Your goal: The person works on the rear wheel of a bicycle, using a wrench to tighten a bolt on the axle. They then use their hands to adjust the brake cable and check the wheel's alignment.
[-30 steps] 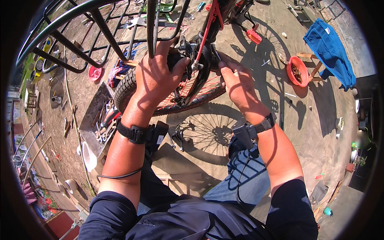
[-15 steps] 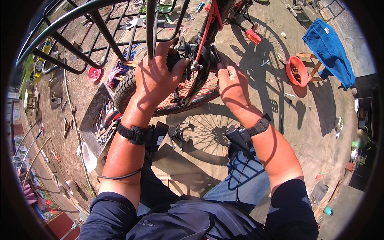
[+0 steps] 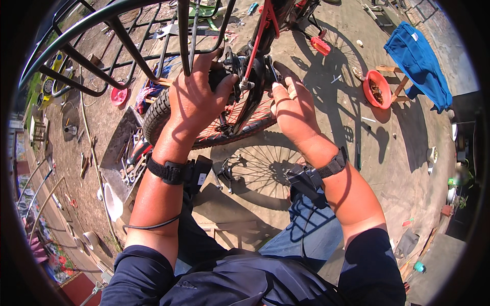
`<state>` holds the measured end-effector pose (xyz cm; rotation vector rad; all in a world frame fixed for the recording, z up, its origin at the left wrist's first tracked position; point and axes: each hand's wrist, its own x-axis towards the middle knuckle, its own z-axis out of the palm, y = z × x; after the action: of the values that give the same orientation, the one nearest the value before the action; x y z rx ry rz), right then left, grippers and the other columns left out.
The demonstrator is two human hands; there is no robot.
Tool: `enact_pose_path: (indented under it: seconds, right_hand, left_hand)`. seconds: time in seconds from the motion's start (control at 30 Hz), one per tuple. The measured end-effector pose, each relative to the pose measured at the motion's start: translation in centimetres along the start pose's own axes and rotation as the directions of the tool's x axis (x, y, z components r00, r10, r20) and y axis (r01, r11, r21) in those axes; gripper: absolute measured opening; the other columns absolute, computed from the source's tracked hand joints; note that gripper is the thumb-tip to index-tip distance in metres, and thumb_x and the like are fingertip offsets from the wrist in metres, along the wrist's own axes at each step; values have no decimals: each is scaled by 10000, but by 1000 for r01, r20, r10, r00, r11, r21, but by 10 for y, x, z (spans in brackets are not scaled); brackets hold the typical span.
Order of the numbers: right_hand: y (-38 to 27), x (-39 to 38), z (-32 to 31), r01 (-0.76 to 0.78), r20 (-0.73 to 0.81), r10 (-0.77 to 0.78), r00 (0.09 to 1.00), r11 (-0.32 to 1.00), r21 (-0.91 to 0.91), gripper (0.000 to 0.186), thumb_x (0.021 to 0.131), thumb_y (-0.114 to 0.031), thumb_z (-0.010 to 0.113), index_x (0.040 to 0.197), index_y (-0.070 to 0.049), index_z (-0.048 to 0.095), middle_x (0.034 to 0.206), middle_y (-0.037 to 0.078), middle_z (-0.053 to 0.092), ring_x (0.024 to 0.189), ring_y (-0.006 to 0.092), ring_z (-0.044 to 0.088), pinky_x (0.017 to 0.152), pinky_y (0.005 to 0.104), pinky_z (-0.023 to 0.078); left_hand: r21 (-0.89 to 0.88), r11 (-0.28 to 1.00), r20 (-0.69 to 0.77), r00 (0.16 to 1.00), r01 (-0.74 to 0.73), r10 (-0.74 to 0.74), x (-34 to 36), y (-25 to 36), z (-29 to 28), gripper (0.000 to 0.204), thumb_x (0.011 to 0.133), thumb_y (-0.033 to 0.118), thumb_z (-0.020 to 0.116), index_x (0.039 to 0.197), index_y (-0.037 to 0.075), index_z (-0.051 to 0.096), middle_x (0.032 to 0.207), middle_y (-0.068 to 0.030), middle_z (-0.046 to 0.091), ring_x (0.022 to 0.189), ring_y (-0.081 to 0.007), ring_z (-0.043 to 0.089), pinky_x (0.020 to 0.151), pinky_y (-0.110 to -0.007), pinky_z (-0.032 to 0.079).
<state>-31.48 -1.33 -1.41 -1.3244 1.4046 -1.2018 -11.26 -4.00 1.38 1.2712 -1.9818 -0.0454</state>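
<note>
A bicycle's front end stands before me, with its black fork, knobby tyre and red-spoked wheel. My left hand is closed round the rim brake at the fork's left side; its thumb presses on the brake and its fingertips are hidden behind. A red cable runs down to the brake. At the fork's right side is my right hand, its fingers curled and the thumb near the brake's right part. Whatever sits between those fingers is too hidden to name.
A black wire basket overhangs the upper left. On the left, a metal tray holds several tools, beside a pink bowl. To the right stand a red basin and a stool draped with blue cloth. A red pedal sticks out.
My right hand has turned slightly and its thumb and fingers have shifted left beside the fork. My left hand keeps its place on the brake. The view has moved a little.
</note>
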Motion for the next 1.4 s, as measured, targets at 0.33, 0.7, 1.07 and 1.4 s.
enact_pose_path:
  seconds: [0.33, 0.7, 1.07, 1.4]
  right_hand:
    - [-56, -11, -32, 18, 205, 9, 979, 992, -128, 331, 868, -56, 618, 1191, 5, 586, 864, 73, 647, 780, 89, 606, 707, 285, 518]
    - [-55, 73, -73, 130, 223, -171, 960, 973, 190, 310, 975, -315, 658, 1115, -39, 646, 772, 18, 631, 610, 97, 607, 594, 250, 493]
    - [12, 137, -62, -130, 293, -48, 955, 820, 557, 334, 1001, -396, 601, 967, -64, 621, 728, 22, 586, 616, 142, 585, 556, 256, 458]
    - [39, 131, -38, -246, 175, 202, 964, 924, 291, 387, 969, -406, 636, 1042, -28, 601, 779, 35, 623, 660, 139, 596, 538, 243, 414]
  left_hand:
    - [-7, 1000, 5, 1000, 7, -7, 1, 1, -3, 465, 847, 255, 763, 1222, 49, 580, 894, -119, 732, 730, -310, 724, 625, -388, 580]
    - [-12, 999, 29, 999, 37, -37, 1, 1, -1, 479, 847, 260, 763, 1241, 54, 584, 936, -113, 734, 762, -310, 725, 644, -388, 580]
    - [-35, 997, 33, 998, 63, -62, 0, 3, -2, 495, 842, 247, 768, 1255, 51, 579, 942, -129, 727, 804, -315, 729, 674, -384, 582]
    - [-39, 998, 30, 998, 50, -49, 0, 1, 0, 490, 842, 237, 773, 1245, 40, 578, 922, -141, 723, 800, -312, 729, 668, -385, 583]
